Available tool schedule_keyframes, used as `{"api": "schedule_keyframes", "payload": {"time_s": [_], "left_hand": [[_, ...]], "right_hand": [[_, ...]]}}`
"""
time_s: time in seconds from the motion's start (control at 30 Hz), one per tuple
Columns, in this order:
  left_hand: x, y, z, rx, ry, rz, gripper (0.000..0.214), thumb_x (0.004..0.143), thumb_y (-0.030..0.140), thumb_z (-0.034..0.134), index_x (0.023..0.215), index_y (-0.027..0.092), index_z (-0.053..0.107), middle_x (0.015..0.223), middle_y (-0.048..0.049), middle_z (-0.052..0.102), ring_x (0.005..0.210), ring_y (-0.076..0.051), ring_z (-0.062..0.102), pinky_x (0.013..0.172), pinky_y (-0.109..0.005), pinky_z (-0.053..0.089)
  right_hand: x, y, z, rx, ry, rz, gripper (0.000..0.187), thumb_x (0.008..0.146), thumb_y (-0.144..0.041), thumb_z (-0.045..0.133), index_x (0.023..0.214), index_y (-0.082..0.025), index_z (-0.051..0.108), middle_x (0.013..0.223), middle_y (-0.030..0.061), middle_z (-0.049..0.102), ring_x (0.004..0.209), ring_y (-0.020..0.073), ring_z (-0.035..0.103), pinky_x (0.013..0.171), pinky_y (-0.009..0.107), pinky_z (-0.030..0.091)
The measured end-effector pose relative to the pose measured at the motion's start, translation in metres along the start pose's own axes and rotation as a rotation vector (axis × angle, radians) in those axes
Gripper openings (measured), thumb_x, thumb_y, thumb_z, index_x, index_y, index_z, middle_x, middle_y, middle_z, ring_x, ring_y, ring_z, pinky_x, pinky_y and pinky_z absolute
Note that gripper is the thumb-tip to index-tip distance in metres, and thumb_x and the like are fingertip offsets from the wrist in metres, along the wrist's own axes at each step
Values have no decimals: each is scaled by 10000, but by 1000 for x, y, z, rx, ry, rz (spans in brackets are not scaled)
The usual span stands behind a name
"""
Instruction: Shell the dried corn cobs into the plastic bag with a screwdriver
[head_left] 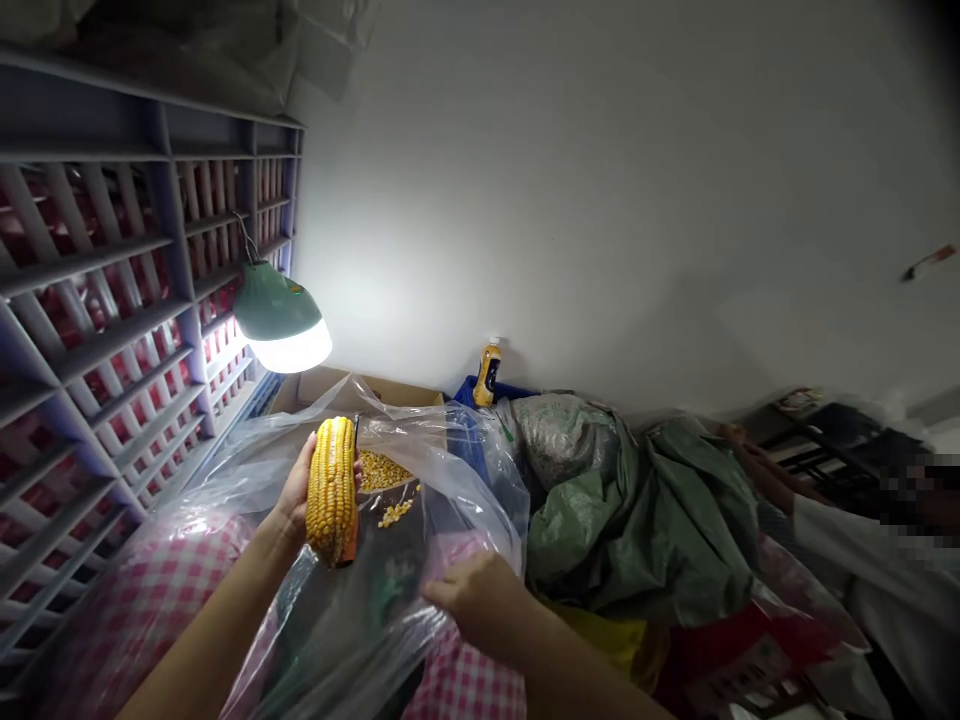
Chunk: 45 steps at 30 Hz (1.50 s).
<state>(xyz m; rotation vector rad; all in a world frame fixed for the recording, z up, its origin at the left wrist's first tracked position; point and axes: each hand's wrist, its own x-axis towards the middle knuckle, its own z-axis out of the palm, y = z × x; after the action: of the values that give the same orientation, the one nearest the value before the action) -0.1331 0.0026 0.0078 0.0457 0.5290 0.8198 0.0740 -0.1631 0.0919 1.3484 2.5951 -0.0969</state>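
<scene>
Head view, left hand: left hand point(294, 492) wrapped around a yellow corn cob point(332, 490), fingers closed behind it, thumb at its near edge; cob upright, held just above the open mouth of the bag.
Head view, right hand: right hand point(480, 600) lower and to the right of the left, fingers curled onto the edge of the clear plastic bag point(420, 470), pinching the film.
Corn cob: full of kernels, tip up, stalk end down, between the two hands and nearer the left.
Loose kernels point(384, 470): inside the bag, just beyond the cob, a heap plus a few scattered ones.
Beyond the hands: lit green lamp point(281, 318) up left; orange bottle point(488, 372) by the wall, well apart.
Right of the right hand: green sack point(637, 520); another person's hand point(739, 440) resting on it.
Left of the left hand: plastic crates point(112, 300) stacked.
</scene>
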Motion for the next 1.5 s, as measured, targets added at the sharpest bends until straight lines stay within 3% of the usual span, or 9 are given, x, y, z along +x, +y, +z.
{"api": "schedule_keyframes", "payload": {"time_s": [0.1,0.2,0.4,0.63,0.8,1.0,1.2,1.37,1.5], "left_hand": [[1,13,9,18,-33,46,418,806,491,354,899,132,548,659,-127,623,554,-208,615,533,-341,527],[-2,32,17,54,-37,98,422,820,478,332,901,127,550,650,-114,624,546,-206,612,519,-354,525],[-4,56,13,65,-59,206,431,821,477,343,932,121,560,677,-97,627,579,-192,618,539,-334,530],[0,40,29,60,24,229,425,817,487,330,852,128,555,595,-85,621,508,-203,608,488,-348,518],[-15,30,42,76,61,217,398,830,459,320,812,129,542,547,-72,608,463,-200,593,452,-344,507],[-28,33,47,64,88,247,420,827,480,315,847,129,546,548,-70,603,470,-201,593,441,-333,503],[-28,31,44,54,74,260,381,813,474,359,873,151,551,593,-67,611,491,-198,598,459,-326,512],[-24,30,32,44,84,262,395,790,493,402,907,147,551,618,-67,616,506,-201,606,469,-339,518],[-26,30,25,86,58,234,502,751,579,407,950,142,555,614,-85,617,509,-206,604,467,-335,518]], "right_hand": [[10,15,-43,-85,221,-28,263,850,-136,375,905,-213,621,600,3,612,508,128,522,526,243,384],[16,34,-68,-111,325,28,292,870,-145,365,977,-232,622,633,3,633,519,125,530,514,229,380],[22,67,-84,-37,322,305,405,806,-89,418,1133,-277,565,1056,23,632,825,188,605,689,288,430],[25,65,-96,-72,343,406,442,811,-105,394,1191,-300,507,1114,2,603,866,153,606,655,231,448],[-17,60,-83,202,220,279,283,840,-220,440,1053,-263,620,950,12,674,819,143,618,712,230,453],[-66,40,-52,460,1,254,328,746,-88,457,912,-258,683,851,-12,690,779,123,592,762,234,394],[-66,32,-39,478,-327,427,413,591,-29,437,815,-243,711,684,-24,673,588,94,524,554,189,325],[-62,29,-33,482,-396,483,447,562,-39,436,818,-274,715,726,-6,694,614,123,557,554,209,337],[-63,25,-37,610,-451,463,250,677,-237,550,870,-274,705,790,11,697,663,152,593,572,225,370]]}}
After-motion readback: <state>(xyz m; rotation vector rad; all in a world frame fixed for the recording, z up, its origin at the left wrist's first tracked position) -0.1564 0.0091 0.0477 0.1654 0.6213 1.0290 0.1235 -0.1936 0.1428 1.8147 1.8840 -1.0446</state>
